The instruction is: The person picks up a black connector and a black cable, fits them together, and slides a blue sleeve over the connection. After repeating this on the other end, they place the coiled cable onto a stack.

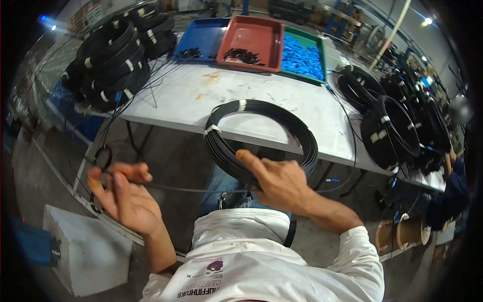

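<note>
Closest in, below the white shirt (pixel 251 261), the two hands are held well apart over the person's lap. The left hand (pixel 123 194) is out to the side, its fingers and thumb pinched together on a loose strand (pixel 191 190) of thin black cable. That strand runs nearly level across the gap to the right hand (pixel 279 183). The right hand is clamped on the lower rim of a coil of black cable (pixel 217 146), with the fingers wrapped around the bundle and the thumb pointing up along it. The coil stands tilted on edge, its lower part in the grip below the edge of the surface and its upper arc leaning over the surface (pixel 261 100). White tape bands bind it in two places.

Down to the left, a white box (pixel 85 251) sits on the floor.

Farther out, the white surface carries a tall stack of coils (pixel 113 60) at its left end and more taped coils (pixel 392 126) piled at its right end. At the right edge of the view a dark blue sleeve (pixel 453 191) belongs to another person.

At the far side lie three trays side by side: a blue tray (pixel 201 35), a red tray (pixel 251 30) holding small black parts (pixel 244 55), and a green tray (pixel 302 31) filled with blue pieces (pixel 302 58).
</note>
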A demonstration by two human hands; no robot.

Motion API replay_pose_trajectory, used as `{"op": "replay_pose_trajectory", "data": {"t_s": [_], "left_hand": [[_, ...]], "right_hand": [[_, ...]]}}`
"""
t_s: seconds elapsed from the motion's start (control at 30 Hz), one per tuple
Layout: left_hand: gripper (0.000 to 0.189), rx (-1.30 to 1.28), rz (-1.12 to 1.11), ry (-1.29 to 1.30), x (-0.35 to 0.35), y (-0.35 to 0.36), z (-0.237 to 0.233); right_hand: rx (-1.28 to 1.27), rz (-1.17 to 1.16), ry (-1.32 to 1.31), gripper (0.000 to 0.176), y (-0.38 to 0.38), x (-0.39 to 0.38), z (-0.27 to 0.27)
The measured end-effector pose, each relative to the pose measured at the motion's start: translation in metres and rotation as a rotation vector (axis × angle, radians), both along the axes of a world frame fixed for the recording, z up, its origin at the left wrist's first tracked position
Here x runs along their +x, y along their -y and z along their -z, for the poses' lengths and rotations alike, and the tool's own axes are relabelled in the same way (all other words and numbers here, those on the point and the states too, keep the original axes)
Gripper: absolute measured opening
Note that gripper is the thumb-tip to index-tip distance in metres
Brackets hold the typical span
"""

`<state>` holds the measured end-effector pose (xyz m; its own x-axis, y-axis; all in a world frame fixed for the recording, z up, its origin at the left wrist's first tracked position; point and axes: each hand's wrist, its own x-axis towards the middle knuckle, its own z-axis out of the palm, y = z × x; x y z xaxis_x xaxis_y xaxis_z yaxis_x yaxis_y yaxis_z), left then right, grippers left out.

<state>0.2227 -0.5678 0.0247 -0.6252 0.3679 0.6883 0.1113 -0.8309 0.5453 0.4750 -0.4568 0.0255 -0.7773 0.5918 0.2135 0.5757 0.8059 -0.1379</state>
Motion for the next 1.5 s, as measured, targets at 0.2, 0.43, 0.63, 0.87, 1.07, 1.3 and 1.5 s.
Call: {"op": "replay_pose_trajectory", "data": {"t_s": [0.2,0.43,0.63,0.87,1.07,1.3,1.5], "left_hand": [[0.033,-0.051,0.202,-0.046,0.010,-0.071,-0.104],[0.045,-0.560,0.920,-0.112,0.085,-0.082,0.021],[0.082,-0.794,2.071,0.700,0.210,-0.089,0.085],[0.098,-0.391,1.352,1.109,0.186,-0.148,0.011],[0.102,-0.414,0.823,0.679,0.137,-0.162,-0.036],[0.073,-0.389,0.630,0.281,0.115,-0.187,-0.021],[0.092,-0.422,0.423,-0.095,0.098,-0.191,0.012]], "right_hand": [[0.075,0.101,-0.815,0.073,-0.031,0.050,-0.086],[0.024,-0.022,-1.252,0.052,-0.040,0.084,-0.166],[0.174,0.054,-1.377,0.048,-0.029,0.058,-0.231],[-0.049,-0.174,-1.437,0.024,-0.021,0.117,-0.234],[-0.411,-0.081,-1.624,0.025,-0.028,0.148,-0.172],[-0.488,0.094,-1.702,0.022,-0.033,0.120,-0.094],[-0.597,0.183,-1.740,0.049,-0.043,0.111,-0.051]]}}
